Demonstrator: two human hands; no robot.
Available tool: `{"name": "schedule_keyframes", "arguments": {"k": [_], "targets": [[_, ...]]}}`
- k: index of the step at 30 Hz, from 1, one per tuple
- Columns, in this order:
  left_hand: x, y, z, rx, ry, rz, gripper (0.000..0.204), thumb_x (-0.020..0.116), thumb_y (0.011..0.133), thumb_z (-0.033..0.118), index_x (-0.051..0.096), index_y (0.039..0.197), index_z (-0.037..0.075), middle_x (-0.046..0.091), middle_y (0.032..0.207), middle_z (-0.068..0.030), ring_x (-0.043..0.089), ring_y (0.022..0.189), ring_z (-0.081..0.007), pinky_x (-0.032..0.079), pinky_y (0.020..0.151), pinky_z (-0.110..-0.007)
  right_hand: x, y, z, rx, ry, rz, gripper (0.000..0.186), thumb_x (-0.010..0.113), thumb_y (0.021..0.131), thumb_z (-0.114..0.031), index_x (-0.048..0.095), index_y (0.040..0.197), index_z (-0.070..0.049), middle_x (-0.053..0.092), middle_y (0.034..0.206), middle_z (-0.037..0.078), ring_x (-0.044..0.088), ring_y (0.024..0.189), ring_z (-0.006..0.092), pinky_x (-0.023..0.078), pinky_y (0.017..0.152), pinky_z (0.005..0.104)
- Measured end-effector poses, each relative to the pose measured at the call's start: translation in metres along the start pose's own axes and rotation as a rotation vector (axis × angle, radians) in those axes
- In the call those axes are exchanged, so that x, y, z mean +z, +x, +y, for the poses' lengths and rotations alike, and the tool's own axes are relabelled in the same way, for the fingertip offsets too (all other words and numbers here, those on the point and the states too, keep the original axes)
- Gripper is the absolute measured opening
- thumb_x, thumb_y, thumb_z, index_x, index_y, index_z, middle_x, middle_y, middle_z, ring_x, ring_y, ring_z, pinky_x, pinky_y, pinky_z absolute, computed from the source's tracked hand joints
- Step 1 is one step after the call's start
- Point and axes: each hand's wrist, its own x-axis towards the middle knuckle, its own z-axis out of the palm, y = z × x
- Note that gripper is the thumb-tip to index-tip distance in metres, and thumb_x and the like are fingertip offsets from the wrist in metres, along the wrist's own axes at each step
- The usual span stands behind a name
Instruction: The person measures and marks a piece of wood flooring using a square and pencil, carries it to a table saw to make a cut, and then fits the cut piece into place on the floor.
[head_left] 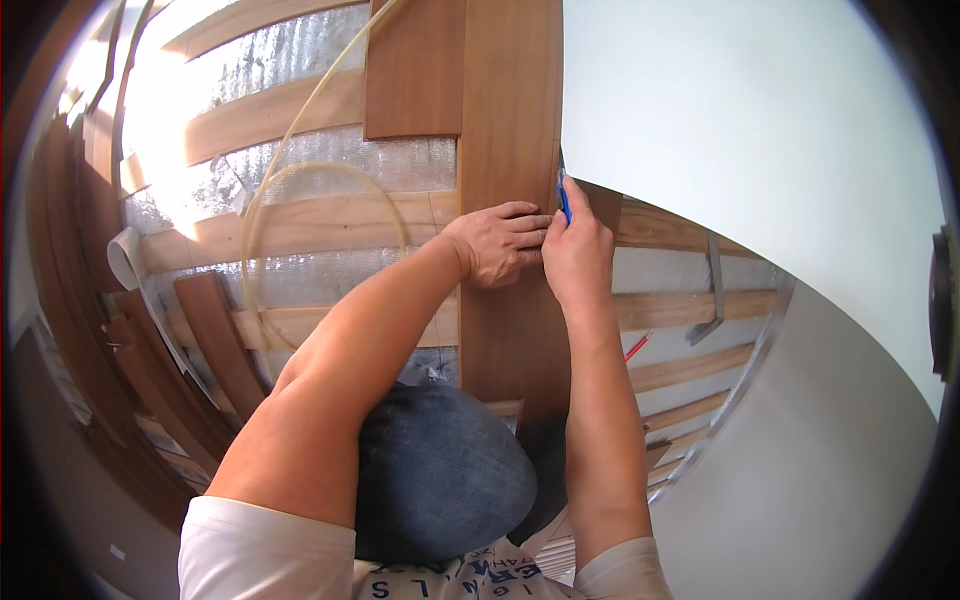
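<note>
My right hand [580,245] grips a blue utility knife [566,205], its tip at the lower left corner of a large white panel [740,110]. The knife lies along the right edge of a brown wooden floorboard [510,120]. My left hand [500,243] rests flat on that board with fingers stretched out, the fingertips close beside my right hand. A shorter board [415,75] lies against the left side of the long one.
Pale wooden battens [350,212] cross silvery foil sheeting [410,165]. A yellowish hose [330,75] loops over them at left. Loose boards [215,335] lie further left. A red pencil [636,347] and a hammer-like metal tool [714,290] are on the right. My knee [440,470] is in front.
</note>
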Motion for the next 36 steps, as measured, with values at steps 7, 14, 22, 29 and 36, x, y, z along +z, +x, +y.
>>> {"name": "schedule_keyframes", "arguments": {"k": [7,14,22,29,36], "targets": [[-0.001,-0.001,-0.003,0.019,-0.057,0.024,0.038,0.072,0.086,0.031,0.075,0.119,0.013,0.064,0.144,-0.0104,0.054,0.140,-0.0246,0.032,0.127,-0.046,-0.003,-0.002,-0.004,-0.005,-0.035,-0.020,0.045,0.054,0.103,-0.009,0.057,0.148,-0.004,0.071,0.125,0.028,0.070,0.111,0.0463,0.059,0.093,0.0523],[-0.004,0.000,-0.001,0.002,-0.063,0.011,0.036,0.071,0.088,0.033,0.075,0.119,0.014,0.065,0.143,-0.0098,0.054,0.139,-0.0240,0.032,0.127,-0.046,0.002,-0.002,0.000,0.003,-0.052,-0.035,0.045,0.054,0.104,-0.009,0.056,0.149,-0.005,0.070,0.128,0.026,0.070,0.111,0.0453,0.059,0.093,0.0519],[-0.002,0.001,0.000,-0.017,-0.062,-0.017,0.040,0.071,0.088,0.032,0.074,0.124,0.014,0.062,0.146,-0.0073,0.051,0.143,-0.0218,0.031,0.128,-0.045,0.000,-0.007,0.004,-0.010,-0.004,-0.009,0.044,0.056,0.101,-0.003,0.059,0.145,-0.003,0.071,0.125,0.028,0.069,0.111,0.0466,0.058,0.093,0.0500],[-0.007,0.003,0.000,-0.031,-0.051,-0.075,0.054,0.069,0.087,0.028,0.067,0.140,0.019,0.054,0.158,-0.0013,0.044,0.150,-0.0170,0.029,0.128,-0.043,-0.026,-0.035,-0.002,-0.035,0.009,0.049,0.043,0.054,0.103,-0.005,0.059,0.146,-0.006,0.070,0.130,0.023,0.068,0.117,0.0437,0.056,0.097,0.0489],[-0.011,0.004,0.000,-0.036,-0.058,-0.102,0.055,0.069,0.087,0.027,0.066,0.141,0.019,0.053,0.159,-0.0016,0.043,0.151,-0.0172,0.030,0.128,-0.043,-0.028,-0.049,-0.004,0.026,0.124,0.035,0.045,0.054,0.103,-0.008,0.058,0.148,-0.008,0.071,0.131,0.022,0.069,0.114,0.0426,0.057,0.095,0.0495]]}}
